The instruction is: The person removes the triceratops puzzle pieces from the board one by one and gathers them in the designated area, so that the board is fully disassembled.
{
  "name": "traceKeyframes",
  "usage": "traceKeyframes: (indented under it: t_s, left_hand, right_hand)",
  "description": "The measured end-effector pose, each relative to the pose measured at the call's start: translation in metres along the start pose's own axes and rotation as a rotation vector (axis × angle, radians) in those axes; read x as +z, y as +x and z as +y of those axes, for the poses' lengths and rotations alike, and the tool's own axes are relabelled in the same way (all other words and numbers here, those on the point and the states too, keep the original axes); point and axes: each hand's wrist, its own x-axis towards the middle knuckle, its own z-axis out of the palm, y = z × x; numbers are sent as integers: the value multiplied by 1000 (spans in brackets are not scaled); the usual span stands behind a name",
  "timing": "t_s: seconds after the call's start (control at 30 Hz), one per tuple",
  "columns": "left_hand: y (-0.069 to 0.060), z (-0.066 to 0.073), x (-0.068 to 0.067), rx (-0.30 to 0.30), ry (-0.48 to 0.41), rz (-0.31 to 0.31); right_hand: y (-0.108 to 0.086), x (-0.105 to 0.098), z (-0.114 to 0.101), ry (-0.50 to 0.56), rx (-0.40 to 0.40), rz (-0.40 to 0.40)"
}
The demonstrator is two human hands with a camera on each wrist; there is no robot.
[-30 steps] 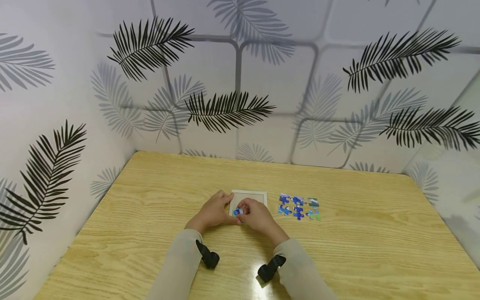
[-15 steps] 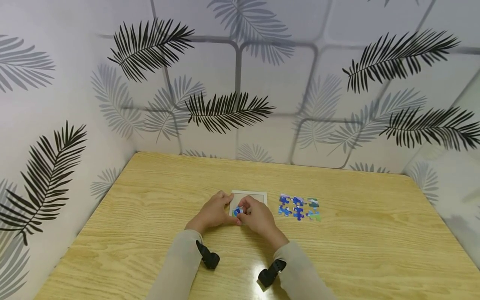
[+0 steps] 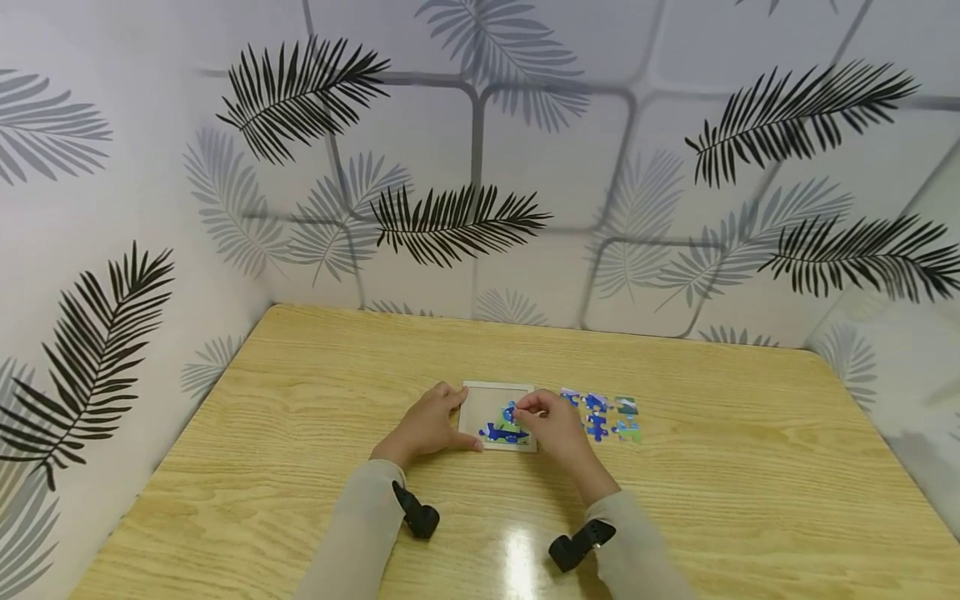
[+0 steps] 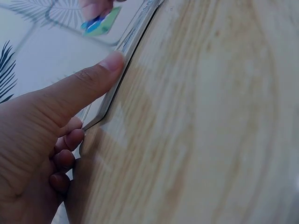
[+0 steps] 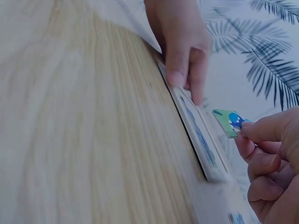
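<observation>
A shallow puzzle tray [image 3: 497,385] with a pale rim lies on the table. My left hand [image 3: 429,425] grips its left side, the thumb along the near edge and the other fingers at the far left corner. Joined blue and green jigsaw pieces [image 3: 504,434] sit in the tray's near right part. Between thumb and fingertips my right hand [image 3: 558,429] pinches a green and blue jigsaw piece [image 5: 227,122], held over the right part of the tray. In the right wrist view this piece is tilted and apart from the tray.
Several loose jigsaw pieces [image 3: 597,427] lie in rows right of the tray, partly hidden by the right hand. The wooden table [image 3: 315,358] reaches back to a wall [image 3: 420,292] with a leaf pattern.
My right hand has moved right from the tray's near left part, taking the pinched piece with it. Joined pieces it covered now show. My left hand stays put.
</observation>
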Motion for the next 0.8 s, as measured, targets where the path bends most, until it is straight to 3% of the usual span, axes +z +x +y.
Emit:
traceKeyframes:
  t_s: [0.2,0.37,0.8]
  left_hand:
    - [-1,0,-1,12,13,-4]
    - [-1,-1,-1,2,6,-4]
    - [0,0,1,1,0,-8]
  right_hand:
    - [-13,-28,19,-22,22,-11]
    - [-24,-46,30,-59,88,-25]
    - [-32,-57,39,-142,109,-21]
